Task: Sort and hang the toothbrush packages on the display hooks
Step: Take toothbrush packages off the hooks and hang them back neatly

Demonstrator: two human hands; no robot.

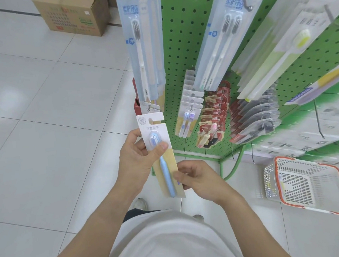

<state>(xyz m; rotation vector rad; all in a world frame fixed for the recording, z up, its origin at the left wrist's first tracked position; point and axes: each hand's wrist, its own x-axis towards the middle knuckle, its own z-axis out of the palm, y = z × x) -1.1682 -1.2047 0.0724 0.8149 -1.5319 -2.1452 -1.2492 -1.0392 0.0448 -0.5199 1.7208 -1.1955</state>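
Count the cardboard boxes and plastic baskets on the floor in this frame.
2: one cardboard box at top left on the tiles, and one white basket with an orange rim at lower right beside the green pegboard rack. Others may lie outside the view.

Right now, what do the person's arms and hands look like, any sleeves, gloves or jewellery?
Both forearms are bare up to the frame edge, with no sleeves in view. The left hand and right hand wear no gloves, and no rings, watch or wristbands show. Below them is a light grey-white shirt.
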